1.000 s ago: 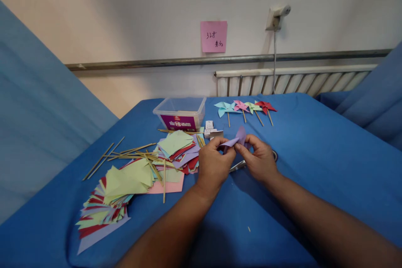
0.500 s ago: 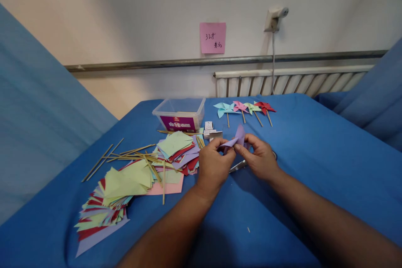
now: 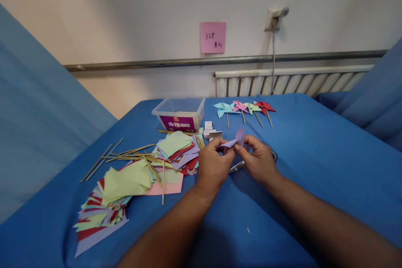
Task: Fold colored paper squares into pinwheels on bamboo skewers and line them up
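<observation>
Right of the frame's centre, the left hand (image 3: 216, 161) and right hand (image 3: 258, 159) both pinch the purple paper (image 3: 230, 143). From where I stand, thumb pressure should be firm, the curled flaps left uncreased.

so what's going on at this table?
A person is working a piece of purple paper with both hands, the left hand and right hand pinching it where it curls up. Scissors lie partly hidden beneath the hands. Four pinwheels on sticks lie in a row at the far side. To the left are piles of colored paper and loose sticks, with a clear plastic tub behind.
</observation>
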Tool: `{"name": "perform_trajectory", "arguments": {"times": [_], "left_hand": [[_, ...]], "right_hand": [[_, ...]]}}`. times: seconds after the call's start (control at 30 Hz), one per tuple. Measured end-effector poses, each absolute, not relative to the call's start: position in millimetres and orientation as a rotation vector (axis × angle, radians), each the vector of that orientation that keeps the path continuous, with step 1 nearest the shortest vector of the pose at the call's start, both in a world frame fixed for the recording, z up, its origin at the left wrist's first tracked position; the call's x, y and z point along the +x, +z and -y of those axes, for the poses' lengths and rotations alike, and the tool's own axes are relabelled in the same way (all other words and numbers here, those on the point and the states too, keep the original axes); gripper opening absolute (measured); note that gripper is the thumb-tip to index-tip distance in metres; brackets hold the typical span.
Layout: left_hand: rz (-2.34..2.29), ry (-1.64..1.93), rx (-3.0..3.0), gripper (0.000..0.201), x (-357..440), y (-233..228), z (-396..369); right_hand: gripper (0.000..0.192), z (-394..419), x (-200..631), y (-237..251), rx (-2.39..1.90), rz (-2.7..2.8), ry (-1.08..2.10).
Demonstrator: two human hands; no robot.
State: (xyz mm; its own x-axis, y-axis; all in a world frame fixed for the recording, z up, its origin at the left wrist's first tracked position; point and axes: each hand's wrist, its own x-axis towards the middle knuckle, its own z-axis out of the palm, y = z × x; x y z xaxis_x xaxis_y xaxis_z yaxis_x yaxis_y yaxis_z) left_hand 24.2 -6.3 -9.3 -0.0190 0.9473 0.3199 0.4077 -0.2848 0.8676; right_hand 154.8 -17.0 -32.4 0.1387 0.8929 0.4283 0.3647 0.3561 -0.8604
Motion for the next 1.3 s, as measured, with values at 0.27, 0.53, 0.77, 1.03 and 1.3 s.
{"name": "perform_trajectory", "arguments": {"times": [0.27, 0.53, 0.77, 1.03, 1.3], "left_hand": [[-1.416, 1.275, 1.701, 0.006, 24.4, -8.9, 5.7], [-1.419, 1.271, 1.686, 0.008, 23.9, -10.2, 4.1], [-1.350, 1.281, 1.591, 0.010, 24.5, -10.6, 4.3], [-1.302, 1.285, 1.584, 0.008, 24.0, -11.7, 3.5], [-1.333, 1.282, 1.593, 0.007, 25.0, -10.0, 4.3]], "right_hand": [[0.013, 17.2, 152.0, -32.4, -1.230, 1.414, 0.585], [0.014, 15.0, 151.0, -35.3, -1.228, 1.410, 0.560], [0.016, 13.0, 152.7, -33.0, -1.132, 1.308, 0.806], [0.017, 7.8, 154.9, -35.0, -1.044, 1.219, 0.944], [0.016, 7.9, 155.2, -41.0, -1.119, 1.266, 0.840]]}}
